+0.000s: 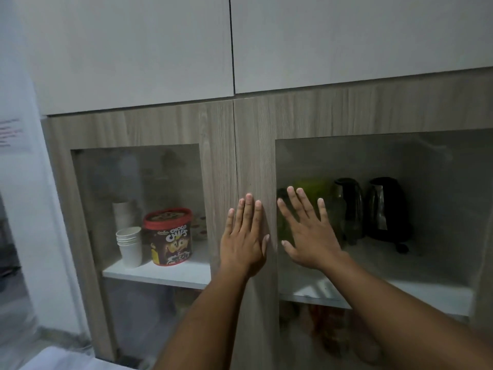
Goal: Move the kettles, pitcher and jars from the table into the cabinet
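The wood-grain cabinet (165, 124) has two glass-panelled doors, both closed. My left hand (244, 236) lies flat on the wooden frame where the doors meet, fingers together. My right hand (309, 231) is spread flat on the right door's glass. Behind that glass, on a white shelf (416, 289), stand two black kettles (349, 206) (386, 209), side by side. A green pitcher (312, 189) and a dark-lidded jar (281, 193) are partly hidden behind my right hand.
Behind the left glass stand stacked white paper cups (130, 245) and a red-lidded Choco Chips tub (170, 236). White upper cabinet doors (133, 49) hang above. Blurred items sit on the lower shelf. A white wall (26, 182) lies to the left.
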Motion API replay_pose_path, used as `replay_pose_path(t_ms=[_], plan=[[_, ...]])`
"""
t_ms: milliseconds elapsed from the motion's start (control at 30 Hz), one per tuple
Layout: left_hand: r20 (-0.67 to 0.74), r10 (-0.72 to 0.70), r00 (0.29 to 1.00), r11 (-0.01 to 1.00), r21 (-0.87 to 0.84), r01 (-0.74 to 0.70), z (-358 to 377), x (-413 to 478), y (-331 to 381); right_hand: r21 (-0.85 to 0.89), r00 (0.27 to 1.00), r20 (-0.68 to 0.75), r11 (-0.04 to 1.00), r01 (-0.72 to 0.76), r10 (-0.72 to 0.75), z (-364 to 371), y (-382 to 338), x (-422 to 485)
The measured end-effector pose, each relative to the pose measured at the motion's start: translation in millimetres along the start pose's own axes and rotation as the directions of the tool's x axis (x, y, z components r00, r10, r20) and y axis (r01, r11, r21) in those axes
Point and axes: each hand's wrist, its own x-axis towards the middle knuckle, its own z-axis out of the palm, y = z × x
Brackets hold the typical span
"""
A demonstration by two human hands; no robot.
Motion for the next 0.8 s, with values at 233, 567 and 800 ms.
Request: replay_pose_path(t_ms=[233, 567, 800], plan=[[0.082, 0.004, 0.997, 1.0, -0.02, -0.002, 11.4, 4.3, 0.2, -0.02, 0.999, 0.043, 0.999, 0.033, -0.032, 5.0, 8.7, 7.6], [0.238, 0.132, 0.962, 0.991, -0.058, -0.122, -53.8, 10.5, -13.6, 0.196, 0.954, 0.299, 0.977, -0.086, 0.024, -58.9, -7.0, 8.1], [0.28, 0.131, 0.951, 0.99, -0.086, -0.111, -120.2, 25.2, -12.1, 0.34, 0.914, 0.4, 0.916, -0.213, 0.064, -110.5, -13.8, 5.7]])
